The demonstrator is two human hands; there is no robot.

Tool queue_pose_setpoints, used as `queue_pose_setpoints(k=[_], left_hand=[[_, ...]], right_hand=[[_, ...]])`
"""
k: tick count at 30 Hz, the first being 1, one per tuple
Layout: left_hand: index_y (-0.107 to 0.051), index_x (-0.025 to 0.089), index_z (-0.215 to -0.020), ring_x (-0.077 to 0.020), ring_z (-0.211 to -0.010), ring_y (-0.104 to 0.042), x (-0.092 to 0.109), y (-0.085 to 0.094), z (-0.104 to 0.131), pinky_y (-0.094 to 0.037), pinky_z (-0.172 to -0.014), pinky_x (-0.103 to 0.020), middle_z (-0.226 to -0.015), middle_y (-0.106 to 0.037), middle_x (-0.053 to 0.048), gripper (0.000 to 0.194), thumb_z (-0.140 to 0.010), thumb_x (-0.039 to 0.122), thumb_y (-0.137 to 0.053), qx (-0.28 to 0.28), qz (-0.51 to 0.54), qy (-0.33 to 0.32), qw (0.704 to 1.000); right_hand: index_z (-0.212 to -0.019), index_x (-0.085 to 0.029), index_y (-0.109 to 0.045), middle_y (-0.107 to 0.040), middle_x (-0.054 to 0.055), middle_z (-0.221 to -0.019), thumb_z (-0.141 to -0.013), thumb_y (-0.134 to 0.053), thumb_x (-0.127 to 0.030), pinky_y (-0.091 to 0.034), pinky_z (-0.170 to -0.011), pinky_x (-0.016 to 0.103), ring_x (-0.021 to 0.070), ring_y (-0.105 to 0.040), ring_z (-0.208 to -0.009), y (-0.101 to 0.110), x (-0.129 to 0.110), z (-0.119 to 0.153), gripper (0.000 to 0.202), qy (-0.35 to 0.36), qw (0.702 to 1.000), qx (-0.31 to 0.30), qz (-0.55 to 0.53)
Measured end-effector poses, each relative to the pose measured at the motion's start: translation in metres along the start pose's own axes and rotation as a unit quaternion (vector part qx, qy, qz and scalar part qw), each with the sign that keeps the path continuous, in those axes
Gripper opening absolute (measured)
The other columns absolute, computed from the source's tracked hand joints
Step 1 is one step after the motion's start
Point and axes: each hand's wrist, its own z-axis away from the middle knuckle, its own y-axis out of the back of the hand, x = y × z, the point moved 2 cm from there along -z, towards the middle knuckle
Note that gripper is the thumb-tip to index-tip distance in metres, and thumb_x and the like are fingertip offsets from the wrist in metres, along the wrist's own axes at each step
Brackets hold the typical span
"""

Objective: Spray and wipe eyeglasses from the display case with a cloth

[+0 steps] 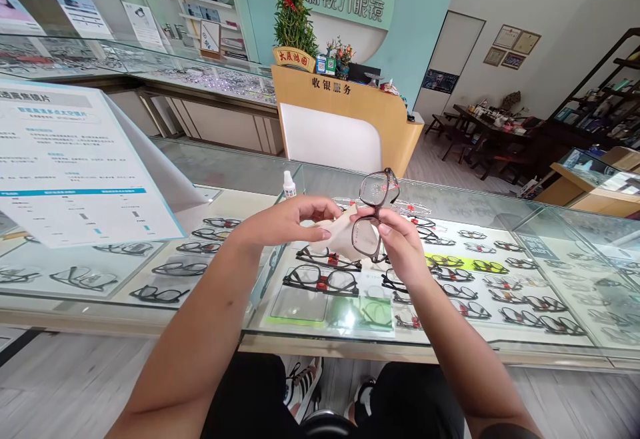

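Observation:
My right hand (pixel 403 242) grips a pair of dark-framed eyeglasses (pixel 374 189) near the bridge, holding them tilted almost upright above the glass display case (pixel 320 342). Pinched between the thumb and fingers of my left hand (pixel 295 219) is a white cleaning cloth (pixel 340 235), which reaches to the lower lens. Beneath my hands lie two dark-framed pairs of glasses (pixel 321 281) with red tags. A small white spray bottle (pixel 289 185) stands just beyond my left hand.
Rows of eyeglasses (pixel 520 317) fill the case to the right. A large white printed sign (pixel 75 165) stands on the counter at the left. Across the aisle is a wooden cashier desk (pixel 410 149) with a potted plant (pixel 293 19). A dark table (pixel 480 122) stands at the far right.

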Motion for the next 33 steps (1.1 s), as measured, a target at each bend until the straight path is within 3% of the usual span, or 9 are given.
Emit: queue_pose_setpoints(k=[8, 12, 19, 24, 29, 31, 33], left_hand=[[-0.054, 0.022, -0.084, -0.0135, -0.075, -0.05, 0.004, -0.003, 0.001, -0.042, -0.068, -0.024, -0.083, -0.054, 0.003, 0.028, -0.089, 0.035, -0.078, 0.01, 0.005, 0.006, 1.0], [-0.065, 0.021, -0.091, -0.0151, -0.079, -0.055, 0.005, -0.003, -0.002, -0.044, -0.073, -0.026, -0.087, -0.063, 0.001, 0.02, -0.09, 0.037, -0.077, 0.012, -0.014, 0.023, 1.0], [-0.072, 0.019, -0.089, -0.0142, -0.073, -0.053, 0.007, -0.001, -0.004, -0.043, -0.068, -0.027, -0.08, -0.063, 0.0, 0.041, -0.09, 0.059, -0.079, 0.061, 0.0, 0.033, 0.998], [-0.071, 0.019, -0.089, -0.0126, -0.073, -0.055, 0.001, 0.002, -0.004, -0.045, -0.068, -0.025, -0.083, -0.065, 0.001, 0.041, -0.085, 0.056, -0.088, 0.105, 0.042, 0.027, 0.993], [-0.078, 0.022, -0.114, -0.017, -0.082, -0.064, -0.004, 0.003, -0.004, -0.051, -0.075, -0.028, -0.096, -0.074, -0.003, 0.051, -0.08, 0.056, -0.092, 0.098, 0.067, 0.057, 0.991], [-0.082, 0.021, -0.108, -0.018, -0.081, -0.064, -0.003, 0.002, -0.004, -0.051, -0.076, -0.03, -0.093, -0.075, -0.004, 0.047, -0.08, 0.059, -0.09, 0.069, 0.053, 0.069, 0.994], [-0.081, 0.02, -0.088, -0.0175, -0.075, -0.06, 0.0, 0.001, -0.005, -0.048, -0.072, -0.03, -0.082, -0.072, -0.003, 0.044, -0.078, 0.062, -0.089, 0.058, 0.038, 0.074, 0.995]], right_hand=[[-0.118, -0.032, -0.085, -0.084, 0.005, -0.125, -0.102, -0.073, -0.05, -0.053, -0.12, 0.052, 0.0328, -0.073, -0.131, -0.001, -0.001, 0.001, 0.027, 0.017, 1.0, -0.013, 0.006], [-0.114, -0.031, -0.084, -0.084, 0.006, -0.124, -0.101, -0.074, -0.052, -0.052, -0.122, 0.053, 0.0333, -0.073, -0.13, -0.001, -0.003, 0.0, 0.027, 0.018, 1.0, -0.009, 0.005], [-0.11, -0.03, -0.082, -0.084, 0.007, -0.125, -0.095, -0.077, -0.058, -0.054, -0.119, 0.053, 0.0338, -0.074, -0.127, 0.004, -0.003, 0.0, 0.032, 0.004, 0.999, 0.03, 0.018], [-0.114, -0.03, -0.083, -0.083, 0.007, -0.126, -0.098, -0.076, -0.054, -0.052, -0.12, 0.053, 0.0335, -0.073, -0.128, 0.007, -0.003, -0.001, 0.031, 0.018, 0.999, 0.032, 0.016], [-0.116, -0.03, -0.084, -0.084, 0.007, -0.125, -0.098, -0.075, -0.054, -0.054, -0.119, 0.053, 0.034, -0.074, -0.126, 0.007, -0.004, -0.001, 0.031, 0.02, 0.999, 0.026, 0.014], [-0.117, -0.029, -0.083, -0.084, 0.007, -0.125, -0.097, -0.076, -0.055, -0.053, -0.12, 0.055, 0.0349, -0.074, -0.129, 0.006, -0.004, 0.0, 0.033, 0.014, 0.999, 0.027, 0.013], [-0.118, -0.029, -0.083, -0.084, 0.008, -0.124, -0.097, -0.076, -0.055, -0.051, -0.123, 0.055, 0.0353, -0.072, -0.133, 0.007, -0.004, 0.0, 0.034, 0.013, 0.999, 0.029, 0.009]])
